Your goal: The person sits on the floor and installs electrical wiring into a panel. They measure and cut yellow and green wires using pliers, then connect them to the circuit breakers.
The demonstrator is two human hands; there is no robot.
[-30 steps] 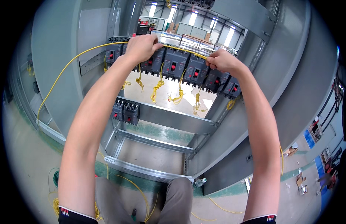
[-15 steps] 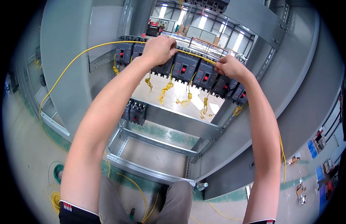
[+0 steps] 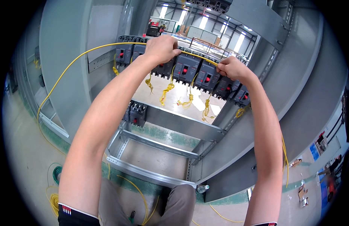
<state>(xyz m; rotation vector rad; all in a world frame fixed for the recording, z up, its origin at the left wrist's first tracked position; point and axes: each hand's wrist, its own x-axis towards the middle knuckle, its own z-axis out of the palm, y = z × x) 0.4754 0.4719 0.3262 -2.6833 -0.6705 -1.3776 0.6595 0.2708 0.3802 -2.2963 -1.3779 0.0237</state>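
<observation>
A yellow wire (image 3: 199,56) runs between my two hands, along the tops of a row of dark grey circuit breakers (image 3: 186,67) with red switches. My left hand (image 3: 162,49) is closed on it above the breakers left of the middle. Farther right, my right hand (image 3: 231,68) pinches the same wire near the right-hand breakers. From my left hand the wire arcs out to the left and down toward the floor. Knotted bundles of thin yellow wire (image 3: 167,92) hang beneath the breakers. My fingertips on the wire are partly hidden.
The grey metal cabinet frame surrounds the breakers, with a crossbar (image 3: 182,119) below them. Another breaker (image 3: 138,113) sits lower left. Coils of yellow wire (image 3: 54,203) and green wire (image 3: 57,174) lie on the left floor. A plastic bottle (image 3: 203,188) stands by the frame's base.
Both hands keep their grip on the yellow wire, with almost no movement. The view has shifted very slightly.
</observation>
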